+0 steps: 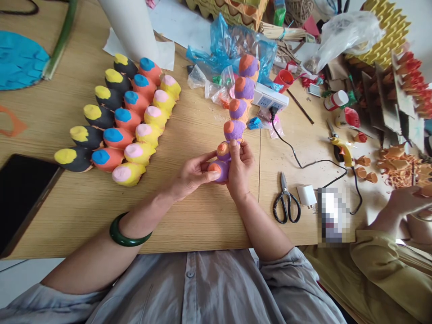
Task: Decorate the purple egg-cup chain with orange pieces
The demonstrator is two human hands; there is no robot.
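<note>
Between my hands is a painted egg-carton strip point(235, 130), a row of several purple bumps with orange tips that stretches away from me. My left hand point(195, 174) pinches its near end from the left, thumb beside the nearest orange tip. On the other side my right hand point(240, 166) grips the same strip, its thumb lying along the purple bumps. To the left on the table lie three more strips side by side: a black one with yellow tips point(94, 114), an orange one with blue tips point(127, 116) and a yellow one with pink tips point(152, 120).
Black-handled scissors point(286, 200), a white charger point(306, 195) and a power strip point(271, 96) with a black cable lie right. A white roll point(131, 27) stands behind the strips. A dark tablet-like slab point(27, 193) lies left. A co-worker's hand point(401, 202) works at far right.
</note>
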